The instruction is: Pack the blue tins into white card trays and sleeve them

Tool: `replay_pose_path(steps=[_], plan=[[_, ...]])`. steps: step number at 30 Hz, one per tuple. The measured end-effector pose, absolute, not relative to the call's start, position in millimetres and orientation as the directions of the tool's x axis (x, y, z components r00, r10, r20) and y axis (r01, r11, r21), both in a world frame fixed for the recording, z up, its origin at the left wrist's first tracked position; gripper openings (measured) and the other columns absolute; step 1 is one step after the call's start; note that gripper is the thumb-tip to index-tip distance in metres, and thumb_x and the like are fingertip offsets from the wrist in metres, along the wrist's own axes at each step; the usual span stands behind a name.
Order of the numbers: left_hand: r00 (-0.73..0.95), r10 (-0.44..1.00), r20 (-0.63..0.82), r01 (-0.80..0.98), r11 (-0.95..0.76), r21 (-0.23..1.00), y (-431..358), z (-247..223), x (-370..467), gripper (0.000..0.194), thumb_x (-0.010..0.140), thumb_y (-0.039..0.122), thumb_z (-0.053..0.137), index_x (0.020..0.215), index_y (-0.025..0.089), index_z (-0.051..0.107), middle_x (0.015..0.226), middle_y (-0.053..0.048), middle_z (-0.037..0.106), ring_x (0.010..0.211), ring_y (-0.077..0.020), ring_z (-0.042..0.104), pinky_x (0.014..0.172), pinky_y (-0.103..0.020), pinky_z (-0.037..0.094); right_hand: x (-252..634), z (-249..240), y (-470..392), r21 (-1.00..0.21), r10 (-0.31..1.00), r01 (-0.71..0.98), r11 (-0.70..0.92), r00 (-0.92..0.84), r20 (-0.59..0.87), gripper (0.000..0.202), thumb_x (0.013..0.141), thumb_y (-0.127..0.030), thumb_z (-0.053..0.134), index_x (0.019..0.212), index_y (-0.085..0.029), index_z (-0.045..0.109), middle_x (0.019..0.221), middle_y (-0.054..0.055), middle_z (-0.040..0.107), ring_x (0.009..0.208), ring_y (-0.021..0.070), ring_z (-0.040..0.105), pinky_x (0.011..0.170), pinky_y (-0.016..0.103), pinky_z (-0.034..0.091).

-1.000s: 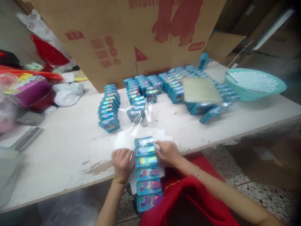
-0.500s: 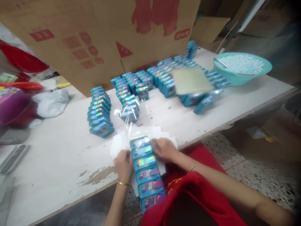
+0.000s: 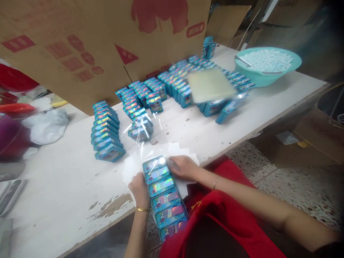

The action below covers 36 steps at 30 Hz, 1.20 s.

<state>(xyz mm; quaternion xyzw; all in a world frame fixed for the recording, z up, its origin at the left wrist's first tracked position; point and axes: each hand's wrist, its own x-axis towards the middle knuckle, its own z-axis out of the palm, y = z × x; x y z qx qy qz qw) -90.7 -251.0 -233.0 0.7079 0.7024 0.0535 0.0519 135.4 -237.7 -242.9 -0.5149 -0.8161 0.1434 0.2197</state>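
Note:
A row of several small blue boxes (image 3: 161, 186) with shiny, colourful printed faces runs from the table edge toward my body. A clear plastic bag (image 3: 142, 143) lies around the far end of the row, its loose end spread over the table. My left hand (image 3: 140, 188) is closed at the left side of the row, gripping the bag's edge; its fingertips are partly hidden. On the opposite side my right hand (image 3: 182, 167) is closed on the bag too, thumb against the boxes. White sheets (image 3: 172, 147) lie fanned out under the bag.
Many more blue boxes (image 3: 107, 132) stand in rows across the table (image 3: 67, 186). A pale flat slab (image 3: 211, 85) rests on some of them. At the right is a turquoise basin (image 3: 268, 77) of small pale pieces. Behind stands a large cardboard box (image 3: 99, 39).
The view has shifted, so the table's things sit farther left in the picture. Both hands keep their places beside the row of boxes, with hardly any visible movement.

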Motion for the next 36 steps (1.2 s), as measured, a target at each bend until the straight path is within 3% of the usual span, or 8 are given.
replay_pose_path(steps=[4,9,12,19,24,26,31,36], plan=[[0.001,1.0,-0.019,0.985,0.002,0.17,-252,-236,-91,0.012,0.086,0.026,0.045,0.075,0.02,0.047,0.077,-0.003,0.054,0.078,-0.0228,0.047,0.064,-0.03,0.023,126,-246,-227,-0.384,0.936,0.853,0.353,-0.325,0.138,0.025,0.094,-0.03,0.038,0.091,-0.014,0.055,0.071,0.007,0.066,0.058,0.015,0.057,0.052,0.025,0.027],[0.005,0.999,-0.034,0.983,0.001,0.183,-251,-231,-90,0.011,0.085,0.026,0.044,0.076,0.02,0.048,0.077,-0.003,0.055,0.079,-0.023,0.048,0.064,-0.03,0.024,121,-244,-225,-0.334,0.94,0.879,0.341,-0.322,0.114,0.019,0.093,-0.02,0.038,0.089,-0.014,0.054,0.07,0.006,0.066,0.058,0.0148,0.057,0.051,0.025,0.024],[0.028,0.999,-0.033,0.971,-0.02,0.237,-258,-227,-92,0.013,0.083,0.025,0.044,0.072,0.02,0.048,0.074,-0.002,0.055,0.077,-0.0218,0.048,0.066,-0.031,0.025,122,-242,-236,-0.342,0.935,0.872,0.351,-0.347,0.074,0.017,0.092,-0.019,0.038,0.089,-0.013,0.054,0.071,0.007,0.066,0.059,0.0154,0.058,0.053,0.025,0.026],[0.113,0.985,0.13,0.908,-0.156,0.388,-289,-232,-102,0.021,0.085,0.033,0.04,0.072,0.02,0.051,0.067,-0.002,0.052,0.069,-0.0201,0.046,0.069,-0.033,0.027,126,-226,-269,-0.411,0.925,0.842,0.348,-0.38,0.005,0.019,0.091,-0.025,0.04,0.089,-0.015,0.057,0.072,0.005,0.068,0.059,0.0148,0.059,0.054,0.026,0.026],[0.08,0.94,0.331,0.923,-0.196,0.332,-288,-219,-101,0.014,0.083,0.03,0.044,0.075,0.02,0.049,0.066,0.0,0.051,0.067,-0.0181,0.047,0.072,-0.033,0.028,124,-208,-265,-0.476,0.955,0.829,0.294,-0.238,0.175,0.027,0.09,-0.039,0.042,0.095,-0.016,0.056,0.068,0.002,0.066,0.058,0.0142,0.056,0.054,0.025,0.025],[0.116,0.917,0.381,0.928,-0.237,0.287,-288,-211,-100,0.019,0.084,0.025,0.041,0.066,0.02,0.045,0.059,0.002,0.046,0.063,-0.0167,0.044,0.073,-0.033,0.027,124,-206,-264,-0.431,0.925,0.825,0.365,-0.268,0.269,0.024,0.089,-0.033,0.041,0.085,-0.015,0.057,0.063,0.003,0.063,0.054,0.0135,0.053,0.053,0.026,0.024],[0.238,0.925,0.295,0.926,-0.308,0.218,-305,-207,-107,0.025,0.083,0.022,0.04,0.058,0.021,0.039,0.054,0.001,0.043,0.061,-0.0168,0.041,0.074,-0.033,0.027,132,-213,-281,-0.298,0.792,0.75,0.591,-0.468,0.393,0.024,0.085,-0.021,0.039,0.067,-0.017,0.054,0.055,0.003,0.057,0.051,0.0139,0.046,0.053,0.029,0.021],[0.175,0.955,0.239,0.964,-0.216,0.155,-314,-223,-109,0.018,0.081,0.021,0.042,0.063,0.021,0.043,0.059,-0.001,0.05,0.065,-0.0191,0.045,0.072,-0.035,0.027,137,-225,-286,-0.292,0.848,0.804,0.517,-0.436,0.301,0.025,0.086,-0.028,0.044,0.067,-0.016,0.055,0.057,0.005,0.058,0.052,0.0148,0.047,0.053,0.029,0.021]])
